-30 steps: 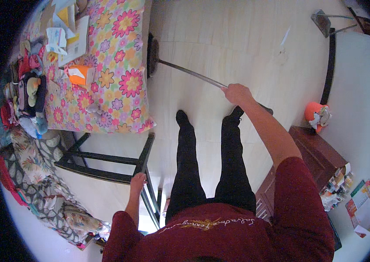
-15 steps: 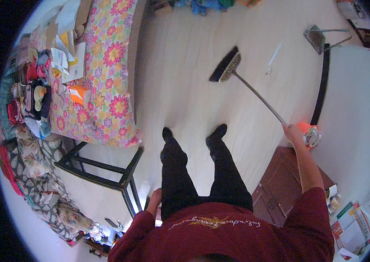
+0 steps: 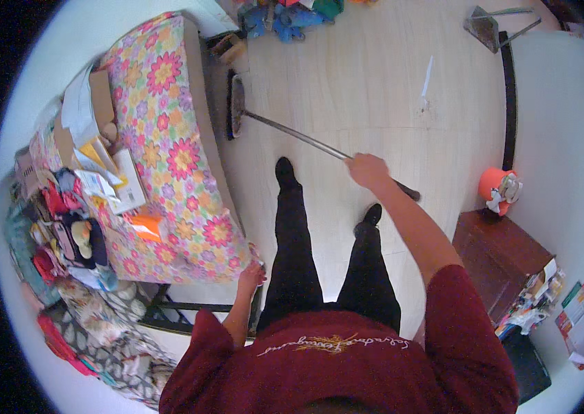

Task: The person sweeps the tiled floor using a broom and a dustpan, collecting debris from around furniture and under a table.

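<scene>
My right hand is wrapped round the metal handle of a broom. The handle's dark end sticks out past my hand on the right. To the left, the broom's dark bristle head rests on the floor along the side of a table. My left hand is low beside my left leg, its fingers closed at the near corner of the flowered tablecloth. A long-handled dustpan stands at the far right. A thin white strip and some small debris lie on the floor.
Papers, a cardboard box and an orange packet lie on the table. A dark chair frame is partly under it. An orange bin and a brown cabinet line the right wall. Blue items lie at the far end.
The broom has swung left, from mid-floor to the table's side, with my right hand moving left too. My left hand has come up to the cloth's corner. My feet have shifted.
</scene>
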The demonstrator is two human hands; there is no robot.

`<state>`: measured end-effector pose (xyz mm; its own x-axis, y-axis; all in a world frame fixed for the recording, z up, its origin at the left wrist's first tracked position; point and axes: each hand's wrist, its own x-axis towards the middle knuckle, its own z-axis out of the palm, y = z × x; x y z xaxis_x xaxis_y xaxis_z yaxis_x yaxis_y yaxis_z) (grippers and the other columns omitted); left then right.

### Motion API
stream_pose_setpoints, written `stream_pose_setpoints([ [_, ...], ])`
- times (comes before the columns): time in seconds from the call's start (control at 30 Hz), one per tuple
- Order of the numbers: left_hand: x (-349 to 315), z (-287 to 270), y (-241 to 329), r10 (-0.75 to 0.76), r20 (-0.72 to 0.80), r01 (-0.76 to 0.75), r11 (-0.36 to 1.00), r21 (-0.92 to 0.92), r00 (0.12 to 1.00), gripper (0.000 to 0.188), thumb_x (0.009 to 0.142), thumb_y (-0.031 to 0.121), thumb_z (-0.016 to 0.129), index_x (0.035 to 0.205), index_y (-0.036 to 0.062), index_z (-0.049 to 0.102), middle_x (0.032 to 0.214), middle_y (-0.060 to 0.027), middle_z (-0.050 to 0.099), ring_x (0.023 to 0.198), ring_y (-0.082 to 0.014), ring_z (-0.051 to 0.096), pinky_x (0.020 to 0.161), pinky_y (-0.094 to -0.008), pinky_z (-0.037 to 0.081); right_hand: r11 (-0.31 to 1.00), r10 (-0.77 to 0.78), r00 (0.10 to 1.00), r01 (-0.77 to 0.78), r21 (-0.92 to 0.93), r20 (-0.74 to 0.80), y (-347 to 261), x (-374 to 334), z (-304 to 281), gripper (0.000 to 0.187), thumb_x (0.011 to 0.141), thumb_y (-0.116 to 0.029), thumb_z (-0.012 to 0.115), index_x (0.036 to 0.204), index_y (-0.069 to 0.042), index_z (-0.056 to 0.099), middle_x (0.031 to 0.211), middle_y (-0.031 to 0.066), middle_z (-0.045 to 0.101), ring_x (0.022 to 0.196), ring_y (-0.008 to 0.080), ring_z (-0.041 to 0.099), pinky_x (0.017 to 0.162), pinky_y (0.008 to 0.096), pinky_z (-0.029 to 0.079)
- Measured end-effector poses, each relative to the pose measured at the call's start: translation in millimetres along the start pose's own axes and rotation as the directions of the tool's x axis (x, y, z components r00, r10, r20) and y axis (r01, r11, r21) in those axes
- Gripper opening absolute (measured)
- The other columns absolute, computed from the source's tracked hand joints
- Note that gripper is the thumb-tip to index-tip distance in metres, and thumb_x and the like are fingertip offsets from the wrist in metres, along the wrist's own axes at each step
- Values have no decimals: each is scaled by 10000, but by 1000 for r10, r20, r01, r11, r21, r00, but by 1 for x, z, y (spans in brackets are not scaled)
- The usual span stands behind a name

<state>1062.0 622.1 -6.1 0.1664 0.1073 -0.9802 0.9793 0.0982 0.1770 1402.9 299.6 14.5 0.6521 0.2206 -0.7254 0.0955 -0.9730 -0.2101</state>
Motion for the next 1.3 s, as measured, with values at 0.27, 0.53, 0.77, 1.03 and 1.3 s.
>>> stream_pose_setpoints([
  [0.27,-5,-113,13,-67,-99,81,986,145,993,359,803,301,469,947,-24,518,743,-129,593,522,-187,587,421,-243,429,966,248,964,-253,46,97,20,51,-18,530,814,-481,343,914,-13,569,963,179,564,914,340,527,787,430,413],
  [0.53,-4,-63,75,-77,1,75,972,224,997,318,800,271,465,921,-13,541,743,-113,599,563,-173,588,461,-257,444,869,481,855,-494,18,194,115,-65,-53,592,829,-495,303,854,23,587,917,223,563,888,380,521,777,428,407],
  [0.77,8,-63,80,348,215,-400,655,641,913,325,808,272,464,953,-8,544,756,-116,599,583,-158,567,504,-259,446,933,298,946,-317,172,127,53,-47,-48,512,861,-423,294,773,9,554,799,207,575,758,379,546,676,463,438],
  [1.03,3,-43,175,-99,10,90,935,343,995,363,807,291,486,1003,-14,500,765,-132,595,586,-180,588,493,-259,450,894,263,951,-304,330,164,-3,85,-65,477,845,-430,317,840,-33,582,875,173,582,838,326,555,709,426,440],
  [1.3,29,-18,264,434,331,-439,174,882,838,223,804,181,428,923,16,519,786,-177,543,738,-312,545,645,-378,444,828,470,848,-519,212,244,179,-15,-47,495,813,-475,366,892,-41,592,908,164,585,864,317,553,745,419,433],
])
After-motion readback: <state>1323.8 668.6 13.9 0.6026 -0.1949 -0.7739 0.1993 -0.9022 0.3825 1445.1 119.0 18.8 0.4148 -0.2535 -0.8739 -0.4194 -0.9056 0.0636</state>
